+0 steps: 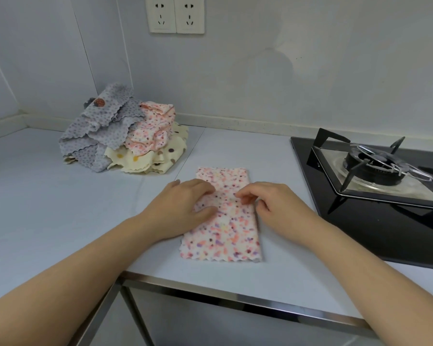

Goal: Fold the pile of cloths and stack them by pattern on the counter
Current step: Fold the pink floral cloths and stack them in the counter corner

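Observation:
A pink speckled cloth [225, 236] lies on the white counter [48, 196] as a long folded strip running away from me. My left hand [180, 206] rests flat on the strip's left side near its middle. My right hand [278, 203] sits at the strip's right edge, fingers curled, pinching the fabric there. At the back left is the unfolded pile: grey dotted cloths [98, 131] on top, a crumpled pink speckled one [150, 131] beside them, and cream polka-dot cloths [145, 161] underneath.
A black glass cooktop [360, 233] with a gas burner and pan stand [375, 168] fills the counter's right side, close to the cloth. Two wall sockets [176, 13] are above. The counter's metal front edge [235, 298] runs just below the cloth.

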Demonstrator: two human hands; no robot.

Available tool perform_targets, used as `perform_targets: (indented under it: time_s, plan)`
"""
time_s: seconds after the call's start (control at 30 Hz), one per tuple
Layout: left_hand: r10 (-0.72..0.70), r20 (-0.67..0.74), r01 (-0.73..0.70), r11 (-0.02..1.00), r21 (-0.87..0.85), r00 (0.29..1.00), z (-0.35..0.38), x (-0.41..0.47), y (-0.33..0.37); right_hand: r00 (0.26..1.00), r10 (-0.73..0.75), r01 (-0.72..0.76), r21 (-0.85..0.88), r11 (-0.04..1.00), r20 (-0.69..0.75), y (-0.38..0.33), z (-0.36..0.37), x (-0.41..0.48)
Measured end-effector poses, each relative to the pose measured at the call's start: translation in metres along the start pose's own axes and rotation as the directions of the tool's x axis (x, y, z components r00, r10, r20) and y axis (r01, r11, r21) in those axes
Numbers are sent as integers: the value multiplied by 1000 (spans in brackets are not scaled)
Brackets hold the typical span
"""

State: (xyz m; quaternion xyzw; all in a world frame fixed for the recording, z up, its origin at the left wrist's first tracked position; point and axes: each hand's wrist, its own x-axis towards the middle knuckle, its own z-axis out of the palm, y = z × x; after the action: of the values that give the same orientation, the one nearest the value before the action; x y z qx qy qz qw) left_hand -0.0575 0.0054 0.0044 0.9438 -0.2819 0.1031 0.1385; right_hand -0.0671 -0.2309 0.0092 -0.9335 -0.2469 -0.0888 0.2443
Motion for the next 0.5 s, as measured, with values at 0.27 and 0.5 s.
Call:
perform_targets:
  time_s: [0.27, 0.5]
  plan:
    - [114, 104, -82, 958, -273, 988, -4, -2, 14, 981, -31, 44, -63, 997, 193, 8, -8, -2]
    - [-40, 59, 65, 842, -536, 997, -6, -6, 12, 969, -149, 125, 129, 984, 199, -2, -2, -5]
